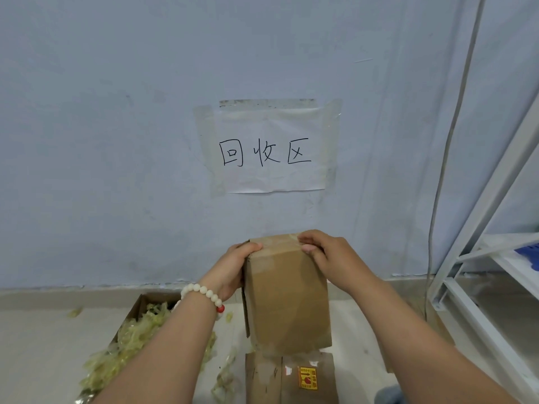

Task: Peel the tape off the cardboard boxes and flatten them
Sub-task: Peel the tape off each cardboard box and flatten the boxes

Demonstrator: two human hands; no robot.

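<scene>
A brown cardboard box point(287, 298) stands upright in front of me, held up above the floor. My left hand point(233, 269) grips its upper left edge, thumb lying over the top. My right hand point(326, 255) rests on the top right corner, fingers curled at the clear tape point(287, 239) that runs over the box's top. A flattened cardboard box point(288, 377) with a yellow-red sticker lies on the floor just below.
An open box point(140, 304) full of crumpled yellowish tape sits at lower left, with scraps of tape strewn around it. A white metal shelf point(478, 272) stands at the right with a cable along the wall. A paper sign point(271, 150) is taped on the wall ahead.
</scene>
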